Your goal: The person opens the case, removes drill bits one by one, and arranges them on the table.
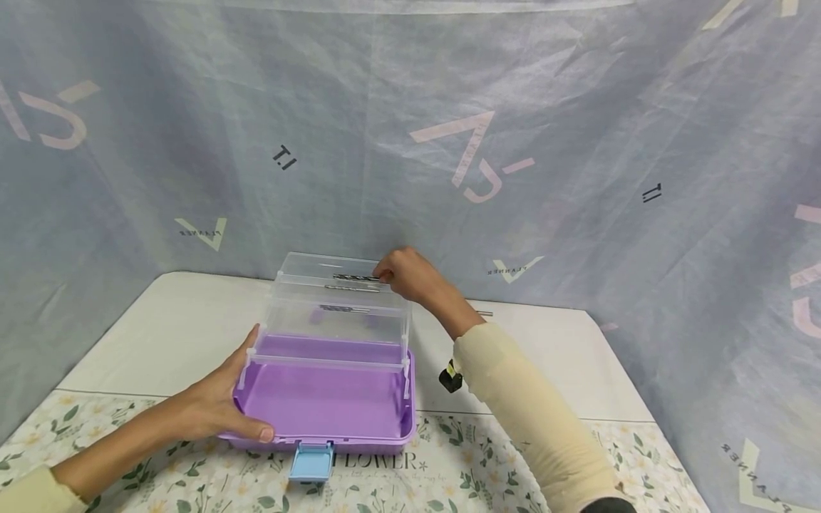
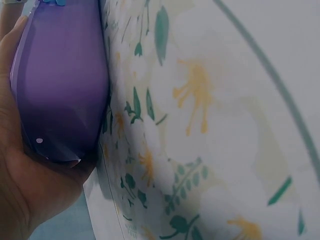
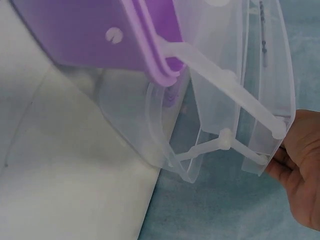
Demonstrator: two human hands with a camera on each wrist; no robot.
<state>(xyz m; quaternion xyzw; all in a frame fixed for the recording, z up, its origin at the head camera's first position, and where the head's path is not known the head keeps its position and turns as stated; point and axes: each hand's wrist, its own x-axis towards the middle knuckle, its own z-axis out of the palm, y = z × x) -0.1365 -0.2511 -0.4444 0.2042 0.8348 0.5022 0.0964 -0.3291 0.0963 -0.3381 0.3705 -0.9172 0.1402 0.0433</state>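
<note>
A purple toolbox (image 1: 333,402) stands unfolded, its clear plastic trays (image 1: 340,324) raised in steps above the base. My left hand (image 1: 214,399) grips the front left corner, thumb over the front rim; the left wrist view shows the palm against the purple side wall (image 2: 62,85). At the right end of the top tray (image 3: 270,95), my right hand (image 1: 410,274) has its fingers curled on the tray's edge; the fingertips are partly hidden. One dark drill bit (image 1: 355,277) lies beside those fingers. A thinner bit (image 1: 351,288) and more bits (image 1: 343,308) lie in the trays below.
A light blue latch (image 1: 312,462) hangs open at the toolbox front. Right of the toolbox lies a small black object (image 1: 451,378) with a yellow-green mark. A metal rod (image 1: 485,313) shows behind my right forearm. A grey-blue curtain (image 1: 359,142) hangs behind the table (image 1: 545,356).
</note>
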